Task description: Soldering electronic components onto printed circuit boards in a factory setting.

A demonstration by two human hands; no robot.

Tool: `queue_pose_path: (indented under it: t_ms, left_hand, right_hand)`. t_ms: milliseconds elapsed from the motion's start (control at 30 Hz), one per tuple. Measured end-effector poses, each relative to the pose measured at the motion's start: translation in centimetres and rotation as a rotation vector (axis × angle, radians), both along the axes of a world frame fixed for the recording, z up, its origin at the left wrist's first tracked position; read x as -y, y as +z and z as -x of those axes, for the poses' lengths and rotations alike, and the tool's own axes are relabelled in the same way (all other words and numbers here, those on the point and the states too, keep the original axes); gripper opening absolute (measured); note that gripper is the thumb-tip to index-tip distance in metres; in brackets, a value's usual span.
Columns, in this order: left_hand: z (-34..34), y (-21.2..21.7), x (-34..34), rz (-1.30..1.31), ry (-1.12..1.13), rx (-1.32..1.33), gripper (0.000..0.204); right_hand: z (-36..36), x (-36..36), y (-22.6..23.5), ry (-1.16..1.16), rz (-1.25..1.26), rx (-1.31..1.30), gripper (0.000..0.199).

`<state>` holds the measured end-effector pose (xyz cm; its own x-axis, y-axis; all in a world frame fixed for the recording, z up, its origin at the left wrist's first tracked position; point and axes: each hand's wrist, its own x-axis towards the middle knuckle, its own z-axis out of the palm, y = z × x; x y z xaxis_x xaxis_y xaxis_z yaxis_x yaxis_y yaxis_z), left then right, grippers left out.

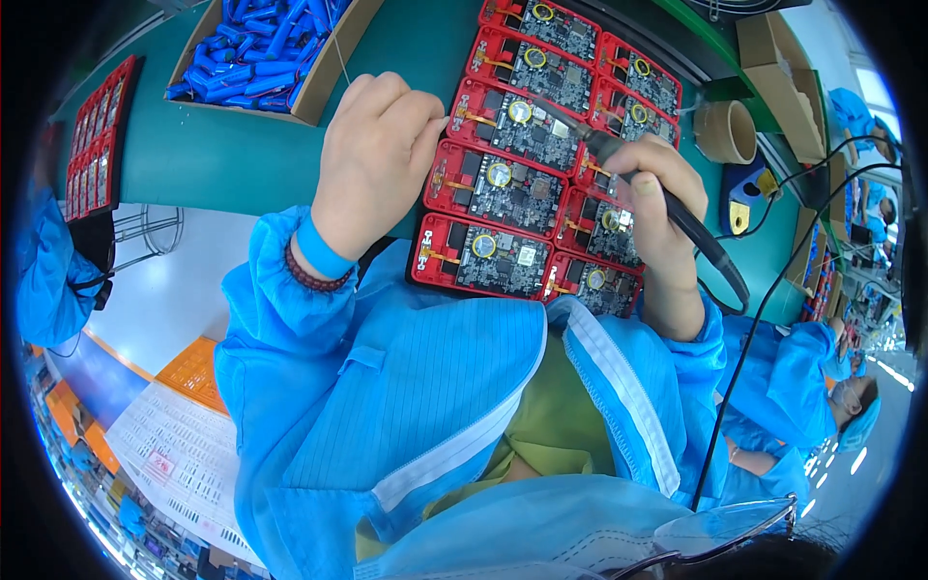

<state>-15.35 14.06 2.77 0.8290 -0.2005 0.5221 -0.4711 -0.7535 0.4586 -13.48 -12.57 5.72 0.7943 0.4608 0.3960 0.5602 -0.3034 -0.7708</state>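
Observation:
My right hand (662,193) grips a soldering iron (691,224) like a pen. Its tip points up and left over a circuit board (541,130) in a red case; whether it touches is too small to tell. My left hand (382,145) is closed in a pinch at the left edge of the red cases. A thin wire (343,60), which looks like solder wire, rises from its fist. The cases (488,253) sit in two columns, each with a green-black board, a round yellow-ringed part and an orange flex strip. My right hand hides part of the right column.
A cardboard box (319,92) of blue wrapped cells stands at the back left of the green table (227,159). On the right are a cardboard tube (725,132), a blue soldering-iron stand (744,198) and black cables (764,300). More red cases (97,140) lie far left. Co-workers sit on both sides.

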Motion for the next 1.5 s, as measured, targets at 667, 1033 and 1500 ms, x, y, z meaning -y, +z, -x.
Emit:
queue_pose_path:
  t_ms: [667,1033,1500]
  left_hand:
    - [-2.0,-1.0,0.2,-0.057,-0.005,0.014,0.007]
    - [-0.4,0.3,-0.6,-0.008,-0.023,0.011,0.008]
    - [3.0,-0.2,-0.6,0.004,-0.064,-0.069,0.013]
  right_hand:
    - [-1.7,-1.2,-1.2,0.082,0.069,0.030,0.013]
    - [-0.5,-0.1,0.2,0.050,-0.001,-0.012,0.017]
    - [1.5,-0.9,-0.9,0.243,0.008,0.012,0.021]
